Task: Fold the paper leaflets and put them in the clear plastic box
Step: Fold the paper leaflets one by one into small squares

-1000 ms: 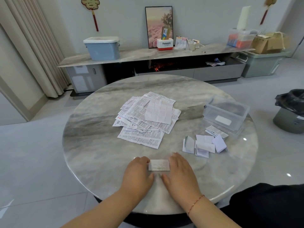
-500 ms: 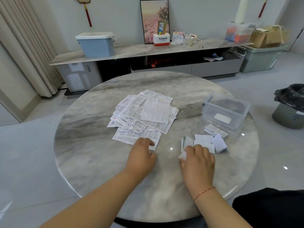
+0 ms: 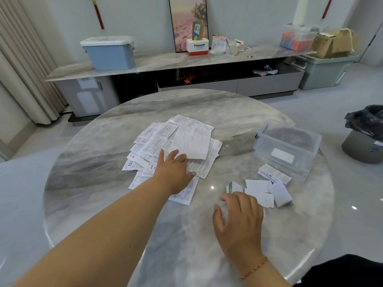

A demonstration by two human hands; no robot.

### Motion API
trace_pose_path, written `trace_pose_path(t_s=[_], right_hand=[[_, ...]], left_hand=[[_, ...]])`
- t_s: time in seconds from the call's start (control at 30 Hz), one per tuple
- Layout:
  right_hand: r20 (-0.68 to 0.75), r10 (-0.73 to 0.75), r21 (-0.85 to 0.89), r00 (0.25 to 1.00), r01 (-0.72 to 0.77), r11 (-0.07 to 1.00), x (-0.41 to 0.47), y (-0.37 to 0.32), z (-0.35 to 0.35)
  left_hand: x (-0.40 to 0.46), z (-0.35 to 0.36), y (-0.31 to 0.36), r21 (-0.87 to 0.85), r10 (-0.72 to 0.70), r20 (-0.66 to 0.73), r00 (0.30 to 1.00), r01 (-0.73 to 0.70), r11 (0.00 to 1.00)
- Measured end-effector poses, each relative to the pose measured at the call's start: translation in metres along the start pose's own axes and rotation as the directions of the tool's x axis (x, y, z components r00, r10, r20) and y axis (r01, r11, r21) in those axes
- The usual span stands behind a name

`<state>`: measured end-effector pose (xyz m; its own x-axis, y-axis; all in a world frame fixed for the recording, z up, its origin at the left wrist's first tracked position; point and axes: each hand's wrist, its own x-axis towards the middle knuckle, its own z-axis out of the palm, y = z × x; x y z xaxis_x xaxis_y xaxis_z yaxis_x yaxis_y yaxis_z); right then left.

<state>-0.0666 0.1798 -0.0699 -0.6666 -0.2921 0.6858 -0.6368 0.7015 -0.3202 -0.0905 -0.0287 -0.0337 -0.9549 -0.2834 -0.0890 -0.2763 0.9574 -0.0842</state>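
A loose pile of unfolded paper leaflets [image 3: 165, 141] lies in the middle of the round marble table [image 3: 93, 162]. My left hand [image 3: 175, 167] rests on the pile with fingers stretched out, touching the lower edge of the top white sheet [image 3: 192, 141]. Several folded leaflets [image 3: 259, 191] lie in a small heap to the right. My right hand [image 3: 238, 214] hovers flat just in front of that heap, fingers relaxed, holding nothing. The clear plastic box [image 3: 286, 146] stands behind the folded heap, and I see no leaflets in it.
Beyond the table runs a low marble sideboard [image 3: 165, 61] with a blue bin [image 3: 108, 52] and small items. A black-bagged trash can [image 3: 364, 133] stands on the floor at the right. A dark garment [image 3: 342, 270] covers the lower right corner.
The right hand carried the small folded leaflet to the folded heap and let it go. The left hand moved forward from the table's near edge onto the unfolded pile.
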Motion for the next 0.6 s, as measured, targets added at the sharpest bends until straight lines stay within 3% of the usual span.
trace_pose_path(t_s=[0.1, 0.2, 0.33, 0.43, 0.5, 0.6], right_hand=[[0.030, 0.012, 0.039, 0.999, -0.013, 0.999, 0.002, -0.003, 0.000], [0.053, 0.045, 0.129, 0.998, -0.052, 0.990, 0.004, -0.008, -0.003], [0.252, 0.096, 0.322, 0.963, -0.177, 0.930, 0.002, -0.013, -0.010], [0.535, 0.021, 0.434, 0.845, -0.296, 0.851, 0.004, -0.016, -0.023], [0.646, -0.031, 0.476, 0.763, -0.371, 0.797, 0.003, -0.016, -0.030], [0.746, -0.001, 0.431, 0.666, -0.482, 0.763, -0.002, -0.019, -0.038]], left_hand=[[-0.013, 0.004, -0.007, -0.041, 0.094, -0.222, 0.971, -0.105, 0.994], [-0.043, 0.005, -0.015, -0.055, 0.197, -0.446, 0.873, -0.246, 0.968], [-0.112, 0.000, -0.006, -0.260, 0.201, -0.405, 0.892, -0.323, 0.910], [-0.157, -0.016, 0.001, -0.426, 0.158, -0.329, 0.931, -0.296, 0.855], [-0.171, -0.028, 0.003, -0.573, 0.092, -0.274, 0.957, -0.239, 0.784], [-0.186, -0.029, -0.002, -0.597, -0.064, -0.351, 0.934, -0.171, 0.784]])
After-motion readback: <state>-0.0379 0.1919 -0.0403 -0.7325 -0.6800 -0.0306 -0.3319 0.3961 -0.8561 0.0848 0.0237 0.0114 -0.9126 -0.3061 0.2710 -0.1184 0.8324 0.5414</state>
